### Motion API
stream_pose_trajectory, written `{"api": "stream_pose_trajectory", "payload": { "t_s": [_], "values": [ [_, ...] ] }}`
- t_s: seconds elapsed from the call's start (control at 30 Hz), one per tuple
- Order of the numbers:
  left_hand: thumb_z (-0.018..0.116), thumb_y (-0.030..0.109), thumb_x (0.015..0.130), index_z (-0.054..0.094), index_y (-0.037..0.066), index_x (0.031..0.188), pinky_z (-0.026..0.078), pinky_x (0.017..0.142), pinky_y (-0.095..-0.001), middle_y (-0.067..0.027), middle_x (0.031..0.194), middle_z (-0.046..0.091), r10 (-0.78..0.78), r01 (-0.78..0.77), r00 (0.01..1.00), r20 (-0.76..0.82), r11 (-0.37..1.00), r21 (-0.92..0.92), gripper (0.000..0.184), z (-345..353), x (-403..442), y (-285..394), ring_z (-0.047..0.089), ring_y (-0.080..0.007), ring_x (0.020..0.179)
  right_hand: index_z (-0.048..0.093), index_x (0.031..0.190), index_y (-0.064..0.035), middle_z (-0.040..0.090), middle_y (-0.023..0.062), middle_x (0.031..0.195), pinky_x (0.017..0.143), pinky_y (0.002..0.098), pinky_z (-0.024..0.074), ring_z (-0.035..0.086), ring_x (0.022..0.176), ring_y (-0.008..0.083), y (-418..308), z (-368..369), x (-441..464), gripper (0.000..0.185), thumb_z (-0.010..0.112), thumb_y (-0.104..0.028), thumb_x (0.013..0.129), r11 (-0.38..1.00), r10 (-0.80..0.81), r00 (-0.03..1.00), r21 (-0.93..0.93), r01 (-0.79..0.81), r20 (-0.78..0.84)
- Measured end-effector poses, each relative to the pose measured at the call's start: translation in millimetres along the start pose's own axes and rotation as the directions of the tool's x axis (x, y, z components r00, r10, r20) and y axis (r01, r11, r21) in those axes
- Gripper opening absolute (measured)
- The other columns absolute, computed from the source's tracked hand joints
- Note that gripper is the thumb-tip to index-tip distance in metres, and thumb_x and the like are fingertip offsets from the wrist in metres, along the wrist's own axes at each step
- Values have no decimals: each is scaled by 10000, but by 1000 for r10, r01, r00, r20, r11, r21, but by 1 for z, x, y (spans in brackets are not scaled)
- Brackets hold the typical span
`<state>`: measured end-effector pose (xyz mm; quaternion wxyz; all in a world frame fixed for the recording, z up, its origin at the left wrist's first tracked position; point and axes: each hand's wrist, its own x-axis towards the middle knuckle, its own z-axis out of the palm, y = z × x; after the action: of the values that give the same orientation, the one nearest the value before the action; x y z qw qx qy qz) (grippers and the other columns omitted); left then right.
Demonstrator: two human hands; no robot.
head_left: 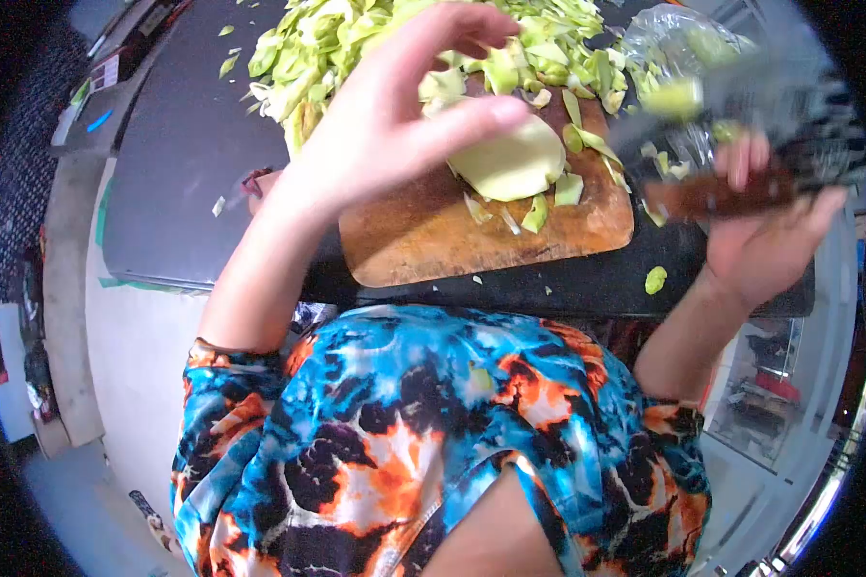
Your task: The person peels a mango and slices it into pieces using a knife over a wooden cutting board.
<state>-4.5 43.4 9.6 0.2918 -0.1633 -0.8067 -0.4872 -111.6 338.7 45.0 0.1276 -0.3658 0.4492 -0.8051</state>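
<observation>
A wooden cutting board (481, 242) lies before me, with a pale green cabbage piece (515, 163) on it, its smooth side facing up. Over that piece hovers my left hand (399, 115), thumb spread from curved fingers and nothing held; whether the thumb touches the cabbage I cannot tell. Raised off the board's right side, my right hand (755, 236) grips a cleaver by its brown wooden handle (726, 195). Its broad blade (775, 101) is smeared by motion. Small cabbage scraps (537, 213) are scattered on the board.
A large heap of chopped cabbage (303, 67) covers the far side of the board and the dark table (183, 173). A clear plastic bag (669, 34) sits at the back right. Something dark red (256, 180) shows beside my left forearm.
</observation>
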Motion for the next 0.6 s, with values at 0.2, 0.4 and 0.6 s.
{"api": "stream_pose_trajectory", "payload": {
  "t_s": [0.2, 0.4, 0.6],
  "values": [
    [723, 236, 784, 437, -9, 1271, 424, 920, -351, -135, 1185, 530, 480, -329, 850, -216, 805, 494, 615, 13, 13, 17, 516, -237, 1090, 506, 1169, 18, 552, 135, 976, 815, 331, 423, 519, 909, 209, 41, 81, 38, 512, 437, -428, 926, 999, -18, 988, 48, 11, 155],
    [570, 16, 862, 394, 6, 1267, 442, 918, -322, -119, 1172, 522, 61, -56, 874, -482, 998, 26, 442, -11, -10, 8, 538, -201, 1049, 519, 1224, 13, 573, 139, 1130, 901, 317, 438, 536, 1060, 206, 28, 114, 63, 448, 572, -294, 901, 614, -70, 815, -620, 489, 575],
    [436, 242, 978, 528, 3, 1128, 351, 514, -192, -18, 749, 559, 41, 14, 881, -472, 994, 111, 296, -32, -4, 6, 468, -57, 581, 573, 1133, -1, 574, 205, 1061, 868, 384, 462, 573, 1005, 352, 71, 68, 50, 579, 746, -350, 704, 233, 616, 730, -953, 191, 297]
  ]
}}
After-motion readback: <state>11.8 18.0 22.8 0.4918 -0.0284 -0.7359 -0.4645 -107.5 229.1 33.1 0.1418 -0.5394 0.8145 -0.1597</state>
